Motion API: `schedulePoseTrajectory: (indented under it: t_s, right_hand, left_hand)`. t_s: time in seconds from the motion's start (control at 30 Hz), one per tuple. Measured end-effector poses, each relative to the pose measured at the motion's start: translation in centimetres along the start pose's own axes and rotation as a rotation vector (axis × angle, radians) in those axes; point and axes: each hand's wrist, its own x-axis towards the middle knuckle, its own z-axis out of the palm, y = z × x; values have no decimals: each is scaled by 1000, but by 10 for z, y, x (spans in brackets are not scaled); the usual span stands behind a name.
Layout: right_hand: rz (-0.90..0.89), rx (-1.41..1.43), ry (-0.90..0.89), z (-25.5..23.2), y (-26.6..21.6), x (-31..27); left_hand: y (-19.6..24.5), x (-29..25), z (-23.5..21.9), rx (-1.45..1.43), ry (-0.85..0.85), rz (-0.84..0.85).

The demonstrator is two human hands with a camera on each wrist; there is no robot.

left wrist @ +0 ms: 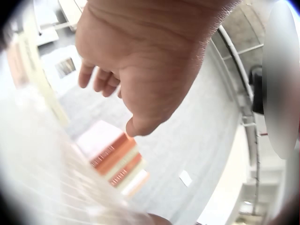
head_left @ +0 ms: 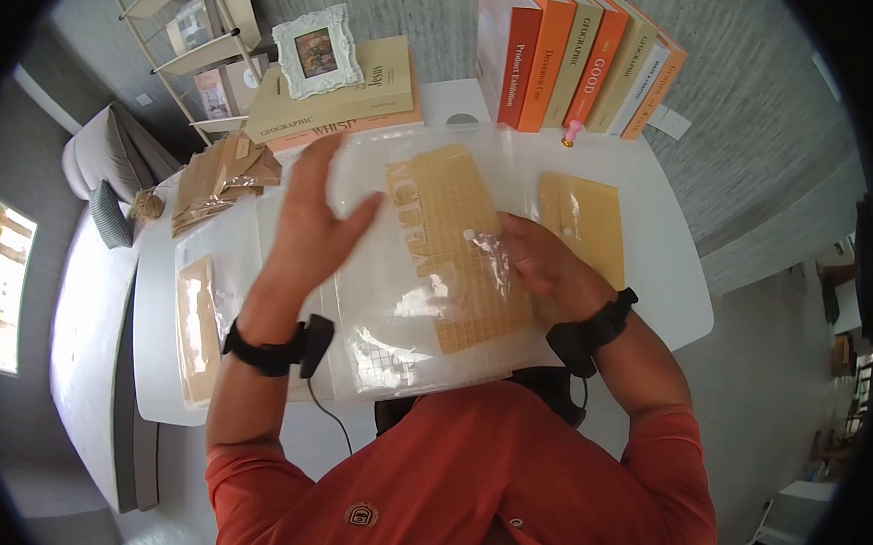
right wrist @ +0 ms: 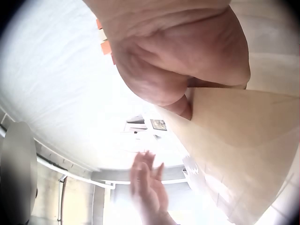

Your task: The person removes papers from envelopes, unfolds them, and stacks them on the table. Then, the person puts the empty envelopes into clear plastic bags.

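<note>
My right hand (head_left: pixel 543 258) pinches the right edge of a tan kraft envelope (head_left: pixel 453 194) with a round white button on it. In the right wrist view the thumb lies over the edge of the envelope (right wrist: pixel 243 112), and the other fingers are hidden behind it. A clear, shiny plastic sheet with a grid and large pale letters (head_left: pixel 410 215) overlaps the envelope. Left of it my left hand (head_left: pixel 313 224) is raised above the plastic, thumb spread away and holding nothing. In the left wrist view that hand (left wrist: pixel 136 61) hangs free, fingers loosely bent.
A second tan envelope (head_left: pixel 595 217) lies at the right of the white table (head_left: pixel 665 262). Brown paper bags (head_left: pixel 223 175) are piled at the back left, a plastic-wrapped one (head_left: pixel 197 332) nearer. Behind stand upright books (head_left: pixel 554 58) and stacked books (head_left: pixel 389 75) under a white picture frame (head_left: pixel 287 45).
</note>
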Motion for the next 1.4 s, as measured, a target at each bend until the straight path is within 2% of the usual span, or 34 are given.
schedulePoseTrajectory:
  t_s: [0.07,0.13,0.17,0.2,0.23,0.3,0.33,0.4,0.57,0.63,0.67,0.7,0.73,0.77,0.8,0.87,0.97,1.0,1.03,1.07,1.13,1.2,1.23,1.33,1.37,1.4]
  right_hand:
    - [-51,23,-11,-3,1,-2]
    - [-133,-23,-47,0,-5,-4]
    - [-170,-51,-63,3,-8,-5]
    - [-294,-199,-46,6,-10,-4]
    - [-417,-347,-28,9,-10,-5]
    - [-553,-555,-7,-3,4,2]
    - [-564,-619,2,-2,6,3]
    - [-475,-685,-17,5,6,4]
    - [-64,-758,-178,27,-24,-5]
    - [6,-801,-217,33,-39,-13]
    - [-24,-829,-191,36,-50,-23]
    - [-119,-858,-100,39,-65,-38]
    - [-291,-873,55,39,-82,-56]
    - [-576,-832,214,28,-94,-75]
    - [-774,-808,449,13,-106,-95]
    - [-1011,-370,480,-51,-119,-135]
    - [-682,-315,641,-33,-95,-114]
    - [-554,-297,428,-36,-75,-103]
    - [-444,-208,207,-10,-63,-89]
    - [-386,-134,140,-8,-44,-76]
    - [-278,-161,67,6,-27,-58]
    - [-175,-368,31,35,-34,-46]
    - [-182,-399,101,44,-31,-39]
    - [-58,-450,81,47,-11,-29]
    - [-71,-430,28,44,-4,-31]
    - [-88,-432,52,44,-5,-34]
  left_hand:
    - [-57,-29,-22,-295,-112,-578]
    - [-38,-54,-28,-673,-224,-891]
    - [-32,-60,-22,-916,-351,-888]
    - [-19,-67,-13,-1165,-279,-901]
    - [-14,-71,-7,-1260,-247,-872]
    - [-4,-75,5,-1371,-182,-805]
    - [3,-75,11,-1386,-153,-773]
    - [16,-74,16,-1405,-126,-744]
    - [22,-75,20,-1434,-173,-704]
    - [17,-77,21,-1455,-151,-678]
    - [13,-78,20,-1466,-135,-662]
    - [9,-80,16,-1500,-96,-623]
    - [4,-82,10,-1532,-55,-587]
    - [-1,-84,5,-1564,-10,-550]
    - [-4,-83,-2,-1592,9,-522]
    - [-9,-82,-15,-1645,57,-463]
    - [-19,-82,-12,-1690,64,-466]
    - [-19,-81,-10,-1699,65,-482]
    - [-17,-80,-9,-1699,57,-511]
    - [-15,-80,-7,-1697,48,-540]
    - [-11,-80,-6,-1659,49,-613]
    - [-9,-85,-9,-1585,86,-697]
    - [-10,-89,-11,-1561,86,-709]
    - [-25,-113,-35,-1415,155,-745]
    - [-30,-122,-45,-1345,190,-748]
    - [-35,-127,-55,-1281,215,-747]
